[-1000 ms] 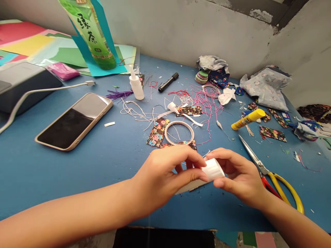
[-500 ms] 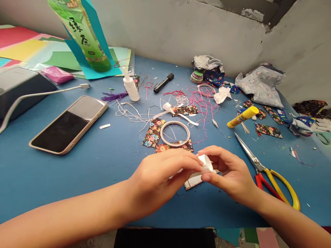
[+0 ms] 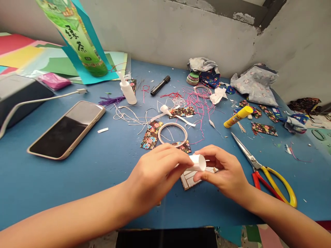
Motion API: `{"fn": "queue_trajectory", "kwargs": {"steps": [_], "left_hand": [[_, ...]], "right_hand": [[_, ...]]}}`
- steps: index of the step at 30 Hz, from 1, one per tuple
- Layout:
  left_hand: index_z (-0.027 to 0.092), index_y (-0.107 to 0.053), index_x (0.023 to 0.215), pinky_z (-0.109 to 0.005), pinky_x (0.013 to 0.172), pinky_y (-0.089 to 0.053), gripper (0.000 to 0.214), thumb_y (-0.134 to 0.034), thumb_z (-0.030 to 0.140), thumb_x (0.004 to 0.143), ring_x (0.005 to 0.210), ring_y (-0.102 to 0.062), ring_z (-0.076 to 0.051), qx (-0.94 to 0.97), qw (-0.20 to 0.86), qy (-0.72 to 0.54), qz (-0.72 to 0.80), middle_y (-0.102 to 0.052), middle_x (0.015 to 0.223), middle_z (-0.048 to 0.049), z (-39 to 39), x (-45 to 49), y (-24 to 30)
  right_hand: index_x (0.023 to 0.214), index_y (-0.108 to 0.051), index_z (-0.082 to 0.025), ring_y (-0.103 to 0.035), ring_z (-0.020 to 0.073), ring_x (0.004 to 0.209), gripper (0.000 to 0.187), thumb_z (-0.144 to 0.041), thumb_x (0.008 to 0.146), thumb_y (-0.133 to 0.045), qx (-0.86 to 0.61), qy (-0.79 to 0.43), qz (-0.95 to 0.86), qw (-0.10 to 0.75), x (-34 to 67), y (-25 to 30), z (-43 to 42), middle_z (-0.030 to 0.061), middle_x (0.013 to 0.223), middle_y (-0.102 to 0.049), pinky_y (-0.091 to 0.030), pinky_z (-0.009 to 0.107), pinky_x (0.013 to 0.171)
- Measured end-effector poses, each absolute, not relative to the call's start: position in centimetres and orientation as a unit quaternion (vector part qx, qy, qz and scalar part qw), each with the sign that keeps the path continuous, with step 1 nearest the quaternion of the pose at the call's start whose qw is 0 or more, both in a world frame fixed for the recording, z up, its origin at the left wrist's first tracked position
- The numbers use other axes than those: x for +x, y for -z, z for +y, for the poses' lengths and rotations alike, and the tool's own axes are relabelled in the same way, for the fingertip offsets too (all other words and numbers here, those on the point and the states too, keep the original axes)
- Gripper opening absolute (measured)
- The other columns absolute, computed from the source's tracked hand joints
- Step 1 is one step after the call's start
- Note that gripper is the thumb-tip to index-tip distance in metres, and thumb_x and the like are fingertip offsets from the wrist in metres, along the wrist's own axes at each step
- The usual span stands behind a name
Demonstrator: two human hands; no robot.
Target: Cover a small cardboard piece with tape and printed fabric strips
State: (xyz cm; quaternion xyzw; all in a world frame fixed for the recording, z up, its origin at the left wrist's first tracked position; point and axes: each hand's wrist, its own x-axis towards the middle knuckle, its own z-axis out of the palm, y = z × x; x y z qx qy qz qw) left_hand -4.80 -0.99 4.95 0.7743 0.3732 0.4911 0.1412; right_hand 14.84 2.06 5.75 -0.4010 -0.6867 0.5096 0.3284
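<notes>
My left hand [image 3: 152, 175] and my right hand [image 3: 224, 170] meet over the front of the blue table [image 3: 103, 179], both pinching a small rolled white paper strip [image 3: 198, 162]. Their fingers are closed on it from either side. Just beneath them lies a small cardboard piece with white strips [image 3: 190, 177]. A roll of double-sided tape [image 3: 172, 134] lies just beyond my hands on floral fabric scraps [image 3: 150, 136].
Scissors with yellow and red handles [image 3: 263, 170] lie right of my right hand. A phone [image 3: 67, 129] lies at the left with a cable [image 3: 38, 100]. Farther back are a yellow glue stick [image 3: 238, 116], black marker [image 3: 160, 85], white glue bottle [image 3: 127, 90], green bottle [image 3: 74, 34], threads and fabric.
The white paper has been curled from a flat strip into a small roll between my fingers. Both hands drifted slightly left and the cardboard piece beneath them came into view.
</notes>
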Motion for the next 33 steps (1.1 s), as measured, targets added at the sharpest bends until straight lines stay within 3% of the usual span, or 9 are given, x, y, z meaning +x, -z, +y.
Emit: {"fn": "queue_trajectory", "kwargs": {"steps": [4, 8, 18, 33], "left_hand": [[0.012, -0.061, 0.093, -0.023, 0.078, -0.05, 0.011, -0.061, 0.004, 0.086, 0.079, -0.063, -0.011, 0.787, 0.116, -0.496, 0.349, -0.072, 0.086, -0.004, -1.1, -4.6, -4.7], [0.015, -0.059, 0.094, -0.022, 0.079, -0.05, 0.014, -0.056, 0.003, 0.087, 0.083, -0.063, -0.011, 0.764, 0.168, -0.509, 0.358, -0.071, 0.09, -0.0032, -1.1, -4.5, -4.6], [0.016, -0.064, 0.082, -0.021, 0.071, -0.054, 0.009, -0.066, 0.007, 0.083, 0.073, -0.067, -0.011, 0.729, 0.237, -0.519, 0.377, -0.073, 0.079, -0.0016, -0.9, -5.0, -5.7], [0.014, -0.066, 0.084, -0.015, 0.065, -0.055, 0.006, -0.062, 0.016, 0.088, 0.066, -0.07, -0.01, 0.771, 0.207, -0.491, 0.348, -0.075, 0.078, -0.0021, -1.2, -5.5, -5.9]], "right_hand": [[0.091, -0.066, -0.024, -0.068, 0.0127, 0.073, 0.034, -0.028, 0.064, -0.085, -0.398, -0.511, -0.684, 0.336, 14.8, -5.8, 1.9, -0.0024, 0.082, -0.065, -0.058, 0.02, 0.064], [0.09, -0.066, -0.024, -0.069, 0.0125, 0.072, 0.033, -0.026, 0.063, -0.086, -0.398, -0.536, -0.659, 0.347, 14.7, -6.1, 1.9, -0.0035, 0.081, -0.066, -0.059, 0.02, 0.066], [0.094, -0.067, -0.024, -0.069, 0.0142, 0.069, 0.036, -0.029, 0.063, -0.086, -0.394, -0.531, -0.662, 0.353, 15.2, -5.9, 2.0, -0.0016, 0.079, -0.067, -0.059, 0.021, 0.063], [0.091, -0.072, -0.023, -0.067, 0.0132, 0.064, 0.036, -0.041, 0.062, -0.085, -0.366, -0.511, -0.704, 0.332, 15.3, -6.9, 2.2, 0.0006, 0.077, -0.068, -0.059, 0.02, 0.06]]}}
